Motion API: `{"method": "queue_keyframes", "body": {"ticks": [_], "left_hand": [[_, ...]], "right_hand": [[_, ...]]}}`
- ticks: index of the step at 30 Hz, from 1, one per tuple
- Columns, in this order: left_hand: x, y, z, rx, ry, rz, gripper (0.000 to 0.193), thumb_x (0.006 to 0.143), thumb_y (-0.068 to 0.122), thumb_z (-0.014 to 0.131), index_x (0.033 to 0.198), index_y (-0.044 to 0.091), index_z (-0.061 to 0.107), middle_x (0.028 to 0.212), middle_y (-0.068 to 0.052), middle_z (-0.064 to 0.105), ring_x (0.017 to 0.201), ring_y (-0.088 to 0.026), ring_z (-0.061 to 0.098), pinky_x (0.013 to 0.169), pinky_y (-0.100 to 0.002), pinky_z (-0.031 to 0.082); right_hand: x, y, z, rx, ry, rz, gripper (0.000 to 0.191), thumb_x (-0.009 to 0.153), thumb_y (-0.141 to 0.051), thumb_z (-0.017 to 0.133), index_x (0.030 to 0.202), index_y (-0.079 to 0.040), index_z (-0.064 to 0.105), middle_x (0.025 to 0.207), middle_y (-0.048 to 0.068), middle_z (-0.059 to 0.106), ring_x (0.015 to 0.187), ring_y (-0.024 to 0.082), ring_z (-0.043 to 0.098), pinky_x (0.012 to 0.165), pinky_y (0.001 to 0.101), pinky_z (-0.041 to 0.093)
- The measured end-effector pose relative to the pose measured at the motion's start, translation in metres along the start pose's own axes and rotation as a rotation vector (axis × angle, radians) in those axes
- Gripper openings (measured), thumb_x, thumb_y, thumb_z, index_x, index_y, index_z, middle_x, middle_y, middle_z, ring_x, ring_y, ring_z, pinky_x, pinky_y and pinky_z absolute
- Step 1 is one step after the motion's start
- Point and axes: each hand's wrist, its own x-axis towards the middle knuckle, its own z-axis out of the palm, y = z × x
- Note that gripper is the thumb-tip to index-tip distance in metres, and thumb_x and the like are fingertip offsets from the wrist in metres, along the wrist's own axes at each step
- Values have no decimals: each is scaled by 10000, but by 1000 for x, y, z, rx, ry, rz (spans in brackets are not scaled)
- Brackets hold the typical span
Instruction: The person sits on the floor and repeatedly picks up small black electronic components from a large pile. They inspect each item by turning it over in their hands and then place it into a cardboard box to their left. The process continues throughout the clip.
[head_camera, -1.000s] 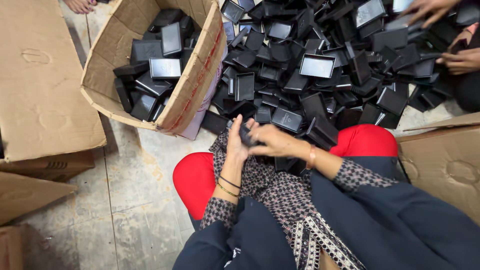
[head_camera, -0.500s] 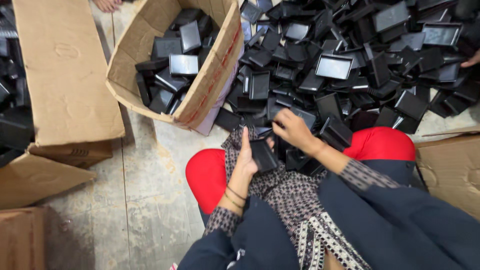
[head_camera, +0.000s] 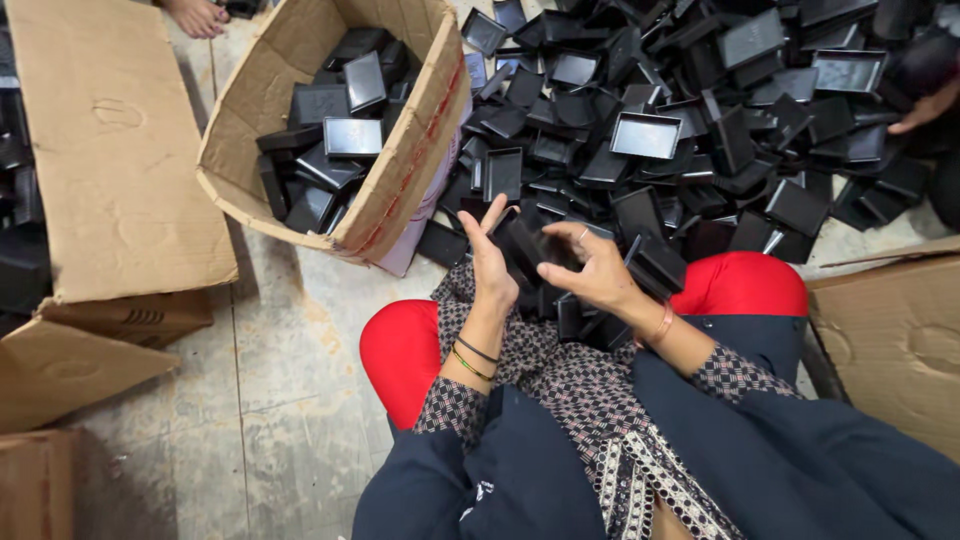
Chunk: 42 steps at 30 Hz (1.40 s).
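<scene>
Held piece: a small black tray (head_camera: 530, 250) is up between both hands, just above the lap and at the near edge of the black pile (head_camera: 700, 110)
Left hand: left hand (head_camera: 490, 262) stands edge-up on the tray's left side, fingers straight and spread, palm flat against it rather than curled round
Right hand: right hand (head_camera: 592, 270) comes over the tray's right side, fingers bent down around the edge, a clasp that does close on it
Nearer hand: both touch it; the right has the firmer hold
Tray's lie: its long side looks to run from the lap toward the pile, though fingers hide much of it
Cardboard box: the open cardboard box (head_camera: 330, 130) sits left of the pile, up and left of the tray, on the left hand's side, partly filled with like trays
</scene>
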Motion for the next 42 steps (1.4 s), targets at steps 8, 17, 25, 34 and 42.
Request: {"method": "queue_keyframes", "body": {"ticks": [8,17,25,34,42], "left_hand": [[-20,-13,4,147,-100,296,641,1040,396,525,1512,-30,442,1397,-115,588,1281,-188,574,1125,-320,437],[-53,18,15,128,-115,199,577,873,-49,618,1433,-94,487,1378,-197,626,1291,-277,615,1100,-378,481],[4,163,9,-88,45,436,497,972,427,656,1261,36,556,1095,-90,631,963,-220,688,898,-426,596],[22,2,-56,-46,-17,-102,189,981,306,719,1015,190,574,872,89,511,758,-49,471,631,-248,396],[-10,-47,-34,90,124,75,869,879,165,762,1528,122,186,1119,-80,647,990,-221,646,844,-375,576]], "right_hand": [[-10,9,12,-351,28,-228,605,814,-147,882,1348,2,638,1350,141,657,1232,203,641,1046,340,509],[-25,42,13,549,-72,414,432,940,-111,731,1307,30,553,1169,100,684,1011,158,687,863,305,569],[64,81,-53,-742,-152,152,561,853,-398,792,1231,-2,669,1125,171,733,1038,284,739,898,384,593],[72,96,-60,-1149,-207,306,510,771,-390,860,1098,-34,699,1137,191,704,1103,375,664,903,499,515],[22,40,-5,-384,-419,-368,396,869,-200,797,1159,38,668,1065,201,735,963,337,745,850,417,577]]}}
